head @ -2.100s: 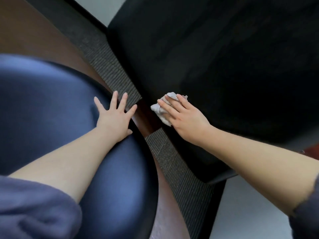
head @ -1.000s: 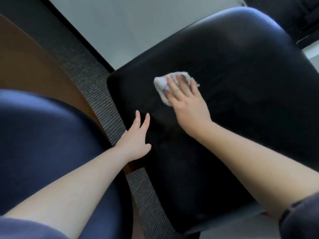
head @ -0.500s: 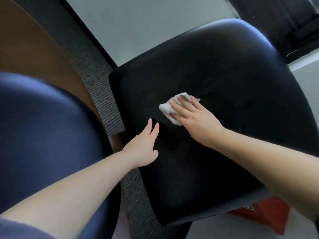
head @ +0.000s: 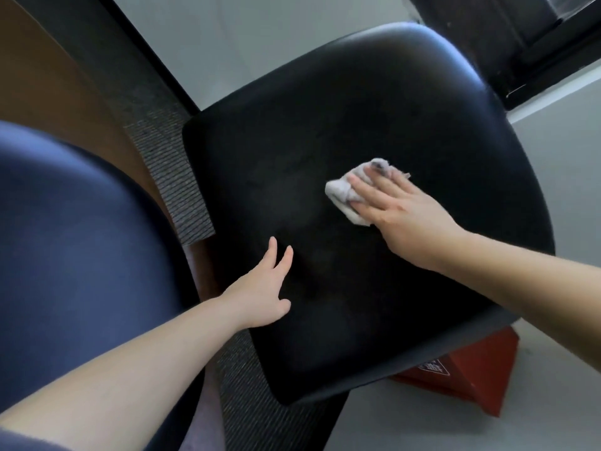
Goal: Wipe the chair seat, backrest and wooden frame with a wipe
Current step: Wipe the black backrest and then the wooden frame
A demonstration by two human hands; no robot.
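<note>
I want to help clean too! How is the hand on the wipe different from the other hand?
The right hand presses flat on the crumpled white wipe; the left hand has nothing under it but the seat. The right hand is near the middle of the black seat; the left hand lies near the seat's edge. Both hands have straight fingers, and both are on the same seat.

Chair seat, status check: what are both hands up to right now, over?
Right hand flat, pressing wipe onto black chair seat. Left hand open, resting at seat's edge. Red box on floor below, out of the way.
</note>
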